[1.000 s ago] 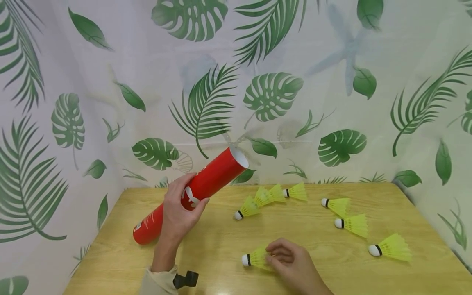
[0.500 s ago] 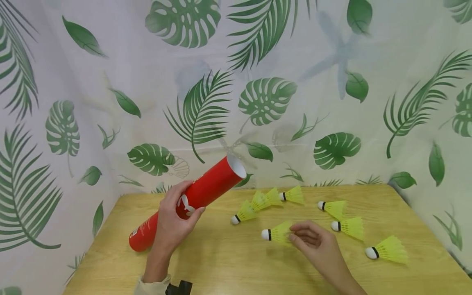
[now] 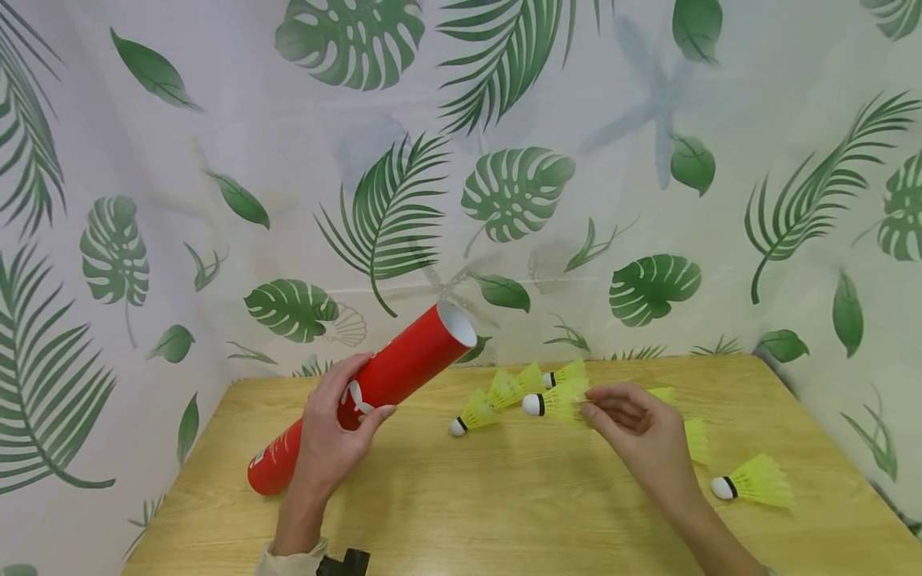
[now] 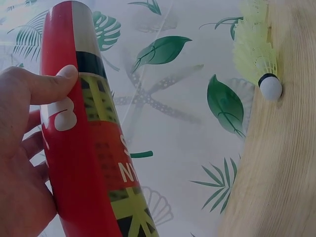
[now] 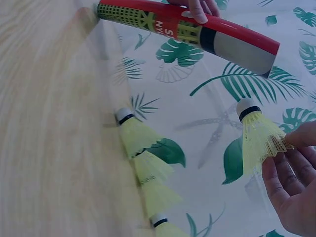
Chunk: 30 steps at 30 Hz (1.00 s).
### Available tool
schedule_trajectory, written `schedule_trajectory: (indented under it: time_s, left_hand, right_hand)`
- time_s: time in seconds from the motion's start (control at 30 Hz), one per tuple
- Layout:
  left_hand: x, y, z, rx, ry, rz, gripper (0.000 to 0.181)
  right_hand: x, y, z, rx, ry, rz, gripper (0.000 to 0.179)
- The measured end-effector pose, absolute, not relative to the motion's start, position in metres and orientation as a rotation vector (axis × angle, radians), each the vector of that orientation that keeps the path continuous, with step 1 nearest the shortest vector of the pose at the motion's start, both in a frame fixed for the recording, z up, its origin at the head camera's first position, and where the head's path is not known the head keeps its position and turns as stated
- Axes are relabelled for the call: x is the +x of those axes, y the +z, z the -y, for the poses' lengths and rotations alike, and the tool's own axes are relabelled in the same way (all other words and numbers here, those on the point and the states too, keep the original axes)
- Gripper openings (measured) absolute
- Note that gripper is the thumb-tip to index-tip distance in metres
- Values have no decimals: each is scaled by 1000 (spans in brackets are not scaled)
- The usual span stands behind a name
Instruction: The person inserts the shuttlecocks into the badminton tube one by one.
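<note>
My left hand [image 3: 334, 436] grips a red shuttlecock tube [image 3: 410, 358] around its middle. The tube slants, its uncapped white mouth pointing up to the right and its lower end down by the table. Along its side, in the left wrist view, runs a yellow, black and white strip [image 4: 101, 103] with lettering. My right hand [image 3: 648, 436] pinches a yellow shuttlecock [image 3: 565, 400] by the skirt edge between thumb and fingers. Its white cork points left; the right wrist view shows the shuttlecock [image 5: 259, 136] raised, apart from the tube's mouth.
On the wooden table [image 3: 519, 512], several yellow shuttlecocks [image 3: 477, 412] lie in a row at the back middle. More lie on the right, one shuttlecock [image 3: 756, 482] in full view, others partly behind my right hand. A leaf-printed cloth [image 3: 533, 264] hangs behind the table.
My right hand has lifted the shuttlecock from the front of the table and carried it up and back, slightly right. The left hand and tube have stayed nearly still.
</note>
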State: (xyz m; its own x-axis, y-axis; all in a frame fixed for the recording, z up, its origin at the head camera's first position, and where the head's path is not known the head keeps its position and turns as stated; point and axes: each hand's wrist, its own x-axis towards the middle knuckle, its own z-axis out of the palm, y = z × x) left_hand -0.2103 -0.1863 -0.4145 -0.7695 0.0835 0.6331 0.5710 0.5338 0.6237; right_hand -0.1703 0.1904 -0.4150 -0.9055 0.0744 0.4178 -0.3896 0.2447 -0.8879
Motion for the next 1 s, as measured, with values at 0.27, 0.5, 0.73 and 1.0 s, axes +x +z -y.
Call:
schedule_trajectory:
  time_s: [0.27,0.5,0.73,1.0]
  left_hand:
    - [-208,-416,187,-530,-1195,2238,72]
    - [-207,-416,183,-523,-1212,2276,71]
    - [-207,-417,181,-546,-1218,2302,72]
    - [-207,-417,178,-581,-1223,2318,73]
  right_hand:
    - [-182,-391,-186,316,1693,2071,16]
    - [-190,-377,-186,330,1686,2022,17]
    - [-200,-369,-187,343,1663,1979,20]
    - [-209,-359,-185,357,1688,1930,22]
